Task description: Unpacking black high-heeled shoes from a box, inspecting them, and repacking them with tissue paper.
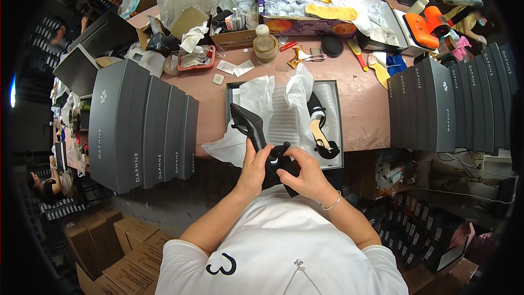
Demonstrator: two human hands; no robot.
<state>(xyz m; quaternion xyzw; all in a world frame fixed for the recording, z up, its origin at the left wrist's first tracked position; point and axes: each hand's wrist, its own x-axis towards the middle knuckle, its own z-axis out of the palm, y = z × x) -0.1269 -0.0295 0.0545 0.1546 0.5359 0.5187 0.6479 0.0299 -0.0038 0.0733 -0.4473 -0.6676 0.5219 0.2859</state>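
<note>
A black pointed-toe shoe point(248, 124) is held over the near edge of an open shoebox point(339, 120), its toe pointing away to the left. My left hand point(252, 172) grips it around the middle. My right hand point(309, 176) pinches its black strap end near the heel; the exact spot between the fingertips is partly hidden. In the box, the matching black shoe with a beige insole point(317, 129) lies along the right side. White tissue paper point(256, 95) is folded open over the box's left side and spills past the edge. Ribbed white padding point(285, 112) shows in the middle.
Dark grey shoeboxes stand in rows at the left point(117, 125) and right point(426, 104). Across the far table are a clear bottle point(262, 38), a red basket point(197, 59), a yellow-handled brush point(357, 54), an orange tool point(423, 27) and a carton of crumpled paper point(275, 25).
</note>
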